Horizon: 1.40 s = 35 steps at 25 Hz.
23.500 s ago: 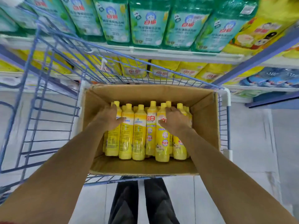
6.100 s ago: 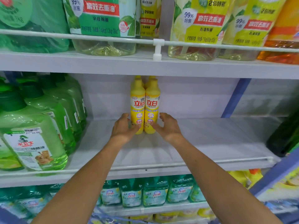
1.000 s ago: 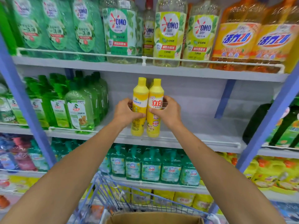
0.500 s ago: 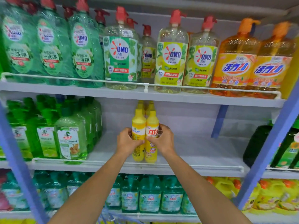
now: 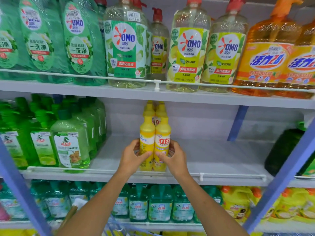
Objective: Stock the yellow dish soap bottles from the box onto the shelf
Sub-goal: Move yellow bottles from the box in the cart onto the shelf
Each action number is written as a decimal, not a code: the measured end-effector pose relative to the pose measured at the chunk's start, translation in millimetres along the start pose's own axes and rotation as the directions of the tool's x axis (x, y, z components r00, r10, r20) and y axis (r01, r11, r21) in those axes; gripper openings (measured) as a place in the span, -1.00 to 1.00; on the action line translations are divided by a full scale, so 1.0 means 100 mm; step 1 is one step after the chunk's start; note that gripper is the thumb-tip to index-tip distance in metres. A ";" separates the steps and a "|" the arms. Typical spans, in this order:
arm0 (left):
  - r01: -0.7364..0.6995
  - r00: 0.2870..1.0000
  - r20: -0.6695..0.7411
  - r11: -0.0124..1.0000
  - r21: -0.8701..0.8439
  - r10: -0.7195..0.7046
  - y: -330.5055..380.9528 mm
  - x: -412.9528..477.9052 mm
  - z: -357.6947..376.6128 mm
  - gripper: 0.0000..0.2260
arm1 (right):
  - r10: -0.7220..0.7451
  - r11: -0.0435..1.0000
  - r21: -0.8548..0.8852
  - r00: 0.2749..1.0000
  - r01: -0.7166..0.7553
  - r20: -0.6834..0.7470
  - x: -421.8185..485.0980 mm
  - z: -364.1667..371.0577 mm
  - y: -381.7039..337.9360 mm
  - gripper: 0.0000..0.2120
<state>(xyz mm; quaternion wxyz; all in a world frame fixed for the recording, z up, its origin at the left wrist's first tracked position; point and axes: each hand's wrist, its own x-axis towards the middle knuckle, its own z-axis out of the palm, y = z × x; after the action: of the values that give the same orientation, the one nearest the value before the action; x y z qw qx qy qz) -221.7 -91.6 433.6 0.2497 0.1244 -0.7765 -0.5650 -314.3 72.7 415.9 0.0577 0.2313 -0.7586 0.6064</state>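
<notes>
My left hand (image 5: 131, 157) grips one yellow dish soap bottle (image 5: 147, 143) and my right hand (image 5: 175, 159) a second bottle (image 5: 162, 145) touching it, both upright at the front of the shelf (image 5: 213, 155) before a rear pair (image 5: 154, 109), so with much shelf bare I judge stocking barely begun.

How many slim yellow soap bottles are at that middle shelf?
4. The left hand grips the front-left bottle, the right hand the front-right bottle; the back-left bottle and back-right bottle stand right behind. More may be hidden.
</notes>
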 end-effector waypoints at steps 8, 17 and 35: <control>0.026 0.999 -0.038 0.995 -0.100 -0.030 0.02 -0.01 0.04 -0.49 | 0.010 1.000 0.000 1.000 -0.010 -0.020 -0.06 0.05 0.10 -0.42; 0.027 0.997 0.070 0.998 -0.048 -0.024 -0.07 0.15 -0.13 -0.51 | 0.004 1.000 -0.025 0.999 -0.005 -0.034 -0.07 0.07 0.11 -0.44; 0.039 0.999 -0.038 0.998 0.053 -0.037 -0.24 0.04 0.12 -0.49 | 0.030 0.994 -0.102 0.999 -0.032 -0.026 -0.12 0.08 0.11 -0.41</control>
<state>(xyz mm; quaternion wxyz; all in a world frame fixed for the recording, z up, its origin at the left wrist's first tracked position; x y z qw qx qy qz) -234.0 -91.3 409.4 0.2496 0.1562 -0.7842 -0.5463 -306.4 70.7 399.9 0.0695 0.2086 -0.7915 0.5703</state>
